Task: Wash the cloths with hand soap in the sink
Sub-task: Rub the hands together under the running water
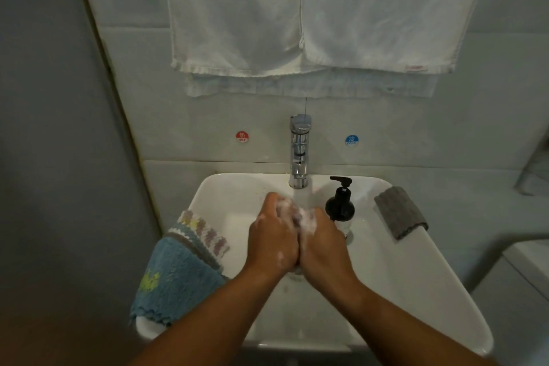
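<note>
Hands lathered, left hand (271,235) against right hand (322,242) under tap (300,151) stream, fingers curled; grip on anything unclear. Soap bottle (340,208) just right, blue cloth (178,273) draped over sink (401,276) left rim, grey cloth (399,212) on right rim.

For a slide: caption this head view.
Left hand and right hand scrub a foamy cloth under the running tap; blue towel and grey cloth drape the sink rim.
</note>
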Action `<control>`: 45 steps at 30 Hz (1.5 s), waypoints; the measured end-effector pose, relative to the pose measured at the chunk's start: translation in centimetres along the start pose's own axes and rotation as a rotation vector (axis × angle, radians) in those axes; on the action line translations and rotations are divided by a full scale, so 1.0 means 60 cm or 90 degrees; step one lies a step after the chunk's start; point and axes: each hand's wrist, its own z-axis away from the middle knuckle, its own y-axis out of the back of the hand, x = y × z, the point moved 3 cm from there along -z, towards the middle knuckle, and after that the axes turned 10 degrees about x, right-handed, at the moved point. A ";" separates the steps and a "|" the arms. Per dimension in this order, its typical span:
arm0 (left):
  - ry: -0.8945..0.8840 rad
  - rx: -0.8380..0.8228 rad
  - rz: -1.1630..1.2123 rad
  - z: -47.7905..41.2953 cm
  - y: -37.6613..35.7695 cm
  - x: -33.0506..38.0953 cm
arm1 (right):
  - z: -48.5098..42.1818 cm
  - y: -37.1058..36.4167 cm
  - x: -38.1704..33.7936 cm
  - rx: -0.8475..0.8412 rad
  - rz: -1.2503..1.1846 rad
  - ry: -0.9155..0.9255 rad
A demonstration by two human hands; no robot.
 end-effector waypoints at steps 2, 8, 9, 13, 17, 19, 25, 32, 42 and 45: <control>0.009 -0.018 -0.029 -0.003 -0.003 -0.016 | 0.010 0.002 -0.018 0.027 -0.033 0.038; -0.022 -0.119 0.011 0.045 -0.020 -0.006 | -0.044 0.019 0.031 0.129 0.023 -0.036; -0.023 -0.106 0.015 0.041 -0.017 -0.002 | -0.040 0.014 0.040 0.107 0.040 -0.051; 0.019 -0.016 -0.032 0.002 -0.003 -0.014 | 0.008 -0.006 0.014 0.029 -0.008 0.003; -0.014 -0.100 -0.021 0.025 -0.011 -0.013 | -0.015 0.016 -0.016 0.106 -0.027 0.062; -0.020 -0.141 0.038 0.052 -0.014 0.000 | -0.043 0.029 0.003 0.141 0.010 0.001; 0.011 -0.034 -0.010 0.014 -0.002 -0.011 | 0.003 0.003 0.016 0.023 0.010 -0.016; -0.012 -0.149 0.046 0.054 -0.016 0.000 | -0.038 0.031 0.008 0.148 -0.005 0.000; -0.031 -0.109 -0.021 0.039 -0.007 -0.008 | -0.011 0.025 -0.013 0.093 -0.054 0.071; -0.044 -0.144 0.034 0.060 -0.008 0.009 | -0.042 0.029 0.029 0.152 0.032 -0.026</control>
